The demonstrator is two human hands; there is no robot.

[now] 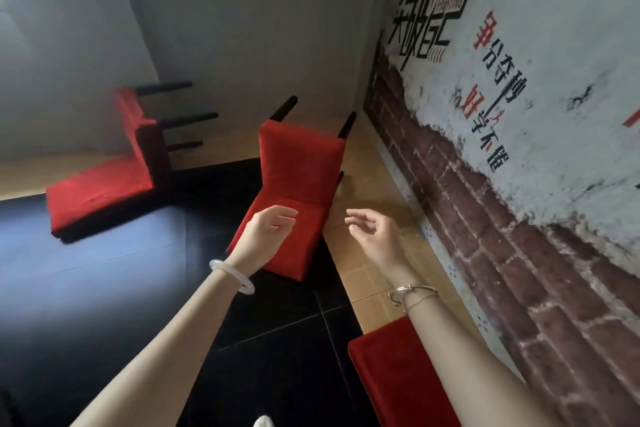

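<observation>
Forearms point(156, 340) point to twelve o'clock, floor point(104, 270) open at nine. Left hand point(270, 224) and right hand point(370, 230) hover slack, empty, by the chair point(301, 163).

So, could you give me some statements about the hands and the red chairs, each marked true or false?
1. The left hand and the right hand hold nothing. True.
2. The nearest red chair stands upright on its legs. False: it lies tipped, its black legs sticking out sideways.
3. A white bangle sits on the left wrist. True.
4. The wall on the right is plain grey. False: it shows a brick pattern and lettering.
</observation>
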